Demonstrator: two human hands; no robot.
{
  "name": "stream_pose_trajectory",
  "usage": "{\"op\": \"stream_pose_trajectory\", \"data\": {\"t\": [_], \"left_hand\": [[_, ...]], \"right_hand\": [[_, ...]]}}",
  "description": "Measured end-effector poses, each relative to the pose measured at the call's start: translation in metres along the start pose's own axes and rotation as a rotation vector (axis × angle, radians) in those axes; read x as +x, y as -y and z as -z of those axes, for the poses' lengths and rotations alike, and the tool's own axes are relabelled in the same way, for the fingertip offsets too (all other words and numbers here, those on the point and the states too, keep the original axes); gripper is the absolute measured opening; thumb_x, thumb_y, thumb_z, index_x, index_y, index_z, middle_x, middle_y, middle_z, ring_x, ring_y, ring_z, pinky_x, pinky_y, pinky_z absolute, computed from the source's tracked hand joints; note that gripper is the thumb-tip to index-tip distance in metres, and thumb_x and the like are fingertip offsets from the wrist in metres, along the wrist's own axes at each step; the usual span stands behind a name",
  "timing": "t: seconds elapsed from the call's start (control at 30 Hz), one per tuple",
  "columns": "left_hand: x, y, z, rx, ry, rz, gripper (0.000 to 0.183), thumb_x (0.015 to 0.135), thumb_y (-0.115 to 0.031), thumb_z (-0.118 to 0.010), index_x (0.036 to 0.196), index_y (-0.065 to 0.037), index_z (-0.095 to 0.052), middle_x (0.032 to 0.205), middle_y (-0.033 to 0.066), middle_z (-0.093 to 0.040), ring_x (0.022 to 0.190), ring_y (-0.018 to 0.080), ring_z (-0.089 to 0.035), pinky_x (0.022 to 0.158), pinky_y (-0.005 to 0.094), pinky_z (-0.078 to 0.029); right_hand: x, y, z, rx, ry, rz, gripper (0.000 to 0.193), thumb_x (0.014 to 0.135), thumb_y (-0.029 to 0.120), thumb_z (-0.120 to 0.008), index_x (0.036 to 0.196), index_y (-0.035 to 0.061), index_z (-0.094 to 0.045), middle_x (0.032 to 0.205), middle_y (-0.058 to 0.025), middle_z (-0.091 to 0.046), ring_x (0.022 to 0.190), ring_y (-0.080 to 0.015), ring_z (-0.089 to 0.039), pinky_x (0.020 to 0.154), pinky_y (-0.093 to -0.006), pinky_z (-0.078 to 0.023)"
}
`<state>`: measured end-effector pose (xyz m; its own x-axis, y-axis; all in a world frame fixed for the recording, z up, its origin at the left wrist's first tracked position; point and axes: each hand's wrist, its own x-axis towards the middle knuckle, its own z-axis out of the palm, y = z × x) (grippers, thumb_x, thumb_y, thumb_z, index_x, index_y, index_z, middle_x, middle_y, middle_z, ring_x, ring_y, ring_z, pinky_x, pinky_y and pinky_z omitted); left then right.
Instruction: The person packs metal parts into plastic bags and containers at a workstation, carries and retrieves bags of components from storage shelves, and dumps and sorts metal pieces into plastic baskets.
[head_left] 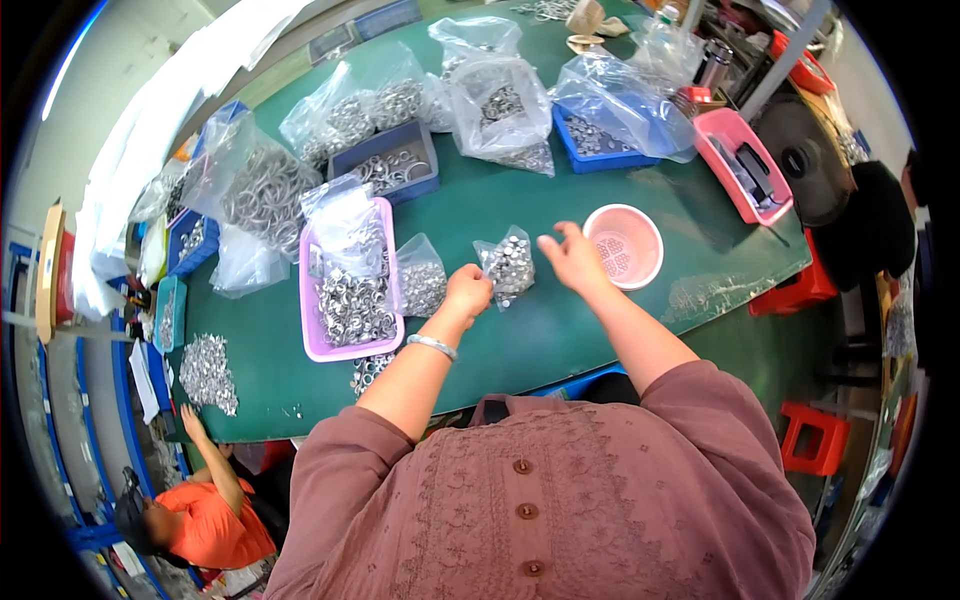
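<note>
A small clear plastic bag [510, 262] of shiny metal parts is in front of me on the green table [560, 330]. My left hand [468, 293], with a bangle at its wrist, is closed at the bag's left edge and seems to pinch it; the fingertips are partly hidden. To the right of this bag my right hand [575, 258] holds nothing, its fingers apart, close to a round pink basket [650, 237]. Another filled plastic bag [421, 282] lies left of my left hand, against a lilac tray [312, 345] heaped with metal rings.
Large clear bags [265, 190] of rings and blue bins [432, 185] line the table's far side. A pink bin [710, 125] stands at the right. Loose metal parts [208, 374] are piled at the left, near a co-worker in orange [215, 525]. Red stools [815, 440] stand at right.
</note>
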<state>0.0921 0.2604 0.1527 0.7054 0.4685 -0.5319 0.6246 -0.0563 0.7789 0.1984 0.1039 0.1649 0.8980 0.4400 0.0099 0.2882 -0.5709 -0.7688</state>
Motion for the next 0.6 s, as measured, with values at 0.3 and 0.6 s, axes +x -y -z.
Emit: {"op": "stream_pose_trajectory", "data": {"t": [0.3,0.6], "left_hand": [[-0.019,0.002,0.002,-0.125,0.014,-0.008,0.002,0.077,-0.007,-0.048,0.075,-0.006,-0.047,0.061,0.0035,-0.051,0.047,0.011,-0.046,0.041,0.0237,-0.036],[-0.06,-0.014,0.044,-0.457,0.014,-0.145,0.007,0.078,-0.008,-0.052,0.074,-0.009,-0.046,0.06,0.0004,-0.05,0.047,0.0077,-0.044,0.041,0.0195,-0.033]], "right_hand": [[0.014,0.027,-0.031,0.459,0.359,-0.401,0.036,0.07,-0.002,-0.046,0.106,-0.004,-0.048,0.062,-0.0084,-0.054,0.049,-0.0126,-0.049,0.045,-0.0252,-0.037],[-0.006,0.072,-0.01,0.763,0.391,-0.255,0.03,0.07,-0.001,-0.043,0.099,-0.0041,-0.05,0.058,-0.0013,-0.049,0.049,-0.0074,-0.044,0.048,-0.021,-0.036]]}}
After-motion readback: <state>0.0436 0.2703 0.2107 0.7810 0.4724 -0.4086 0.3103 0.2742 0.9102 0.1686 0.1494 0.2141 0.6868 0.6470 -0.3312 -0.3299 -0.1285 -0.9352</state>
